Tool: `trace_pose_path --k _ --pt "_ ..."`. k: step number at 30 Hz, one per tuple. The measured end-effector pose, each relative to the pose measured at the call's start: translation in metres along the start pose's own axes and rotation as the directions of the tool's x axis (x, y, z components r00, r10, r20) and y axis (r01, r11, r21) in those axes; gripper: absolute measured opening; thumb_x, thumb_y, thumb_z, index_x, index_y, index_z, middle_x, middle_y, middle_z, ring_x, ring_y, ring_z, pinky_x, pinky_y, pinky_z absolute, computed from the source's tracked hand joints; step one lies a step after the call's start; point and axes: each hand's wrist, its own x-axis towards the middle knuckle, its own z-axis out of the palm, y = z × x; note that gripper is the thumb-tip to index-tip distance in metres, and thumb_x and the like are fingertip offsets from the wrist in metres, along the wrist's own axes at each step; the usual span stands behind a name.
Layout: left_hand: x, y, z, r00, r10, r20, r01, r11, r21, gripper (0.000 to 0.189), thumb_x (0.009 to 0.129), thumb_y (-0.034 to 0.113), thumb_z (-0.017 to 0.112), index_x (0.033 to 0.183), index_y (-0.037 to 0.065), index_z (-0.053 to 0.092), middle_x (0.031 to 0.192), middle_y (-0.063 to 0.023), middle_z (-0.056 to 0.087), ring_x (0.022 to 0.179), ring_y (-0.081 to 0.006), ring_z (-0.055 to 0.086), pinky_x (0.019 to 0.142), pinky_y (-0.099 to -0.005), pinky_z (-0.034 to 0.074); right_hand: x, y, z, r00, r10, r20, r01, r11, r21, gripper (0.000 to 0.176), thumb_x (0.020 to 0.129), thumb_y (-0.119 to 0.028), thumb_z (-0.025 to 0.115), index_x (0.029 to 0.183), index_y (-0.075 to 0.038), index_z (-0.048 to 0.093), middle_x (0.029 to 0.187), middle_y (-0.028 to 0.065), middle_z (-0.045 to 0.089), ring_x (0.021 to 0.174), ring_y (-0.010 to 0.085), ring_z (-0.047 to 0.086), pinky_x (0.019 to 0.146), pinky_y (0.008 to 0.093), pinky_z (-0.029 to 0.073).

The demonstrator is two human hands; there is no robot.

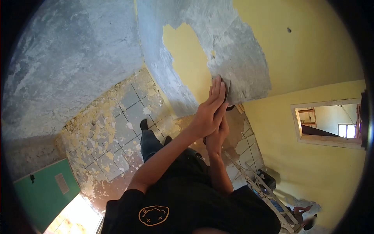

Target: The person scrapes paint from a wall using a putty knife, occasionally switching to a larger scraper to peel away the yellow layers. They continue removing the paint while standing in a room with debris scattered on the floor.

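Observation:
My right hand (219,134) is closed around the handle of a scraper, most of which is hidden by my fingers. The thin scraper blade (228,87) shows edge-on beside my fingertips, against the wall. My left hand (208,112) lies over the right one, its fingers stretched flat towards the blade and the wall. In front of both hands, the wall has a patch of yellow paint (189,58) with a ragged edge. Bare grey plaster (243,58) surrounds that patch, and more yellow paint (304,50) covers the wall to the right.
Paint flakes (101,134) litter the tiled floor (130,101) around my feet. A stepladder (269,193) stands at the lower right, near another person (300,214). A green door (46,195) is at the lower left. The right wall has a framed opening (331,124).

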Motion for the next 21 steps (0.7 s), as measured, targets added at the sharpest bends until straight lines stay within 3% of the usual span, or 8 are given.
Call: trace_pose_path --k 2,4,7,9,12,14,19,21 --pt "-0.006 0.002 -0.001 0.999 -0.051 0.009 0.052 0.997 -0.050 0.054 0.096 0.009 0.047 0.145 -0.004 0.028 0.154 -0.0249 0.018 0.141 -0.0399 0.019 0.111 -0.0379 0.028 -0.006 -0.005 0.004 1.000 0.004 -0.003 -0.004 0.998 0.058 0.039 0.102 -0.025 0.044 0.128 0.003 0.051 0.101 0.0063 0.061 0.086 0.0109 0.057 0.071 0.0245 0.047" --pt "-0.016 -0.005 0.009 0.995 0.094 0.027 -0.097 0.987 0.125 0.054 0.096 0.010 0.048 0.144 -0.004 0.029 0.153 -0.0250 0.019 0.140 -0.0387 0.023 0.109 -0.0378 0.031 0.001 -0.003 0.010 1.000 0.002 0.017 -0.003 0.997 0.075 0.039 0.102 -0.024 0.044 0.129 0.004 0.051 0.103 0.0066 0.061 0.088 0.0109 0.057 0.072 0.0241 0.047" --pt "-0.007 -0.009 0.009 0.994 0.104 -0.040 -0.096 0.981 0.167 0.054 0.096 0.011 0.048 0.144 -0.003 0.030 0.153 -0.0241 0.020 0.139 -0.0371 0.027 0.107 -0.0372 0.033 0.008 0.012 0.003 0.999 0.020 0.034 -0.022 0.997 0.077 0.040 0.102 -0.024 0.045 0.131 0.004 0.049 0.109 0.0074 0.060 0.092 0.0107 0.057 0.076 0.0230 0.047" --pt "0.000 -0.004 -0.002 0.999 0.030 -0.013 -0.030 0.998 0.051 0.053 0.096 0.010 0.048 0.144 -0.003 0.030 0.154 -0.0237 0.019 0.141 -0.0368 0.021 0.110 -0.0378 0.029 0.003 0.012 -0.002 0.998 0.047 0.036 -0.049 0.997 0.063 0.040 0.102 -0.023 0.045 0.131 0.004 0.049 0.111 0.0076 0.060 0.094 0.0107 0.056 0.077 0.0227 0.046" --pt "-0.013 0.000 -0.003 0.999 -0.024 0.031 0.025 0.999 -0.034 0.053 0.096 0.009 0.047 0.145 -0.002 0.029 0.154 -0.0230 0.017 0.144 -0.0364 0.014 0.114 -0.0386 0.022 -0.006 -0.001 -0.001 0.987 0.119 0.109 -0.122 0.992 0.014 0.038 0.102 -0.024 0.045 0.128 0.004 0.051 0.102 0.0052 0.062 0.082 0.0082 0.058 0.067 0.0209 0.047" --pt "-0.033 -0.005 0.014 0.997 -0.052 0.055 0.055 0.996 -0.064 0.054 0.096 0.009 0.047 0.145 -0.002 0.028 0.154 -0.0236 0.017 0.143 -0.0379 0.015 0.114 -0.0391 0.023 -0.020 0.014 -0.009 1.000 -0.019 -0.016 0.020 0.992 0.123 0.037 0.102 -0.025 0.045 0.125 0.002 0.054 0.081 -0.0003 0.059 0.063 0.0046 0.054 0.051 0.0211 0.042" --pt "-0.033 -0.014 0.028 1.000 0.016 -0.020 -0.016 1.000 -0.012 0.055 0.096 0.010 0.049 0.145 -0.003 0.028 0.154 -0.0239 0.018 0.143 -0.0379 0.016 0.114 -0.0400 0.023 -0.013 0.032 -0.018 0.999 0.049 -0.008 -0.048 0.994 0.098 0.039 0.102 -0.024 0.046 0.131 0.001 0.052 0.081 0.0016 0.059 0.059 0.0046 0.051 0.048 0.0208 0.039" --pt "-0.026 -0.022 0.015 0.997 0.053 0.048 -0.053 0.999 -0.007 0.054 0.096 0.011 0.049 0.145 -0.004 0.028 0.153 -0.0245 0.019 0.143 -0.0379 0.017 0.114 -0.0405 0.022 -0.013 0.031 -0.011 0.996 0.088 -0.001 -0.087 0.990 0.112 0.039 0.102 -0.024 0.045 0.132 0.001 0.051 0.081 0.0018 0.060 0.058 0.0049 0.051 0.047 0.0210 0.039"
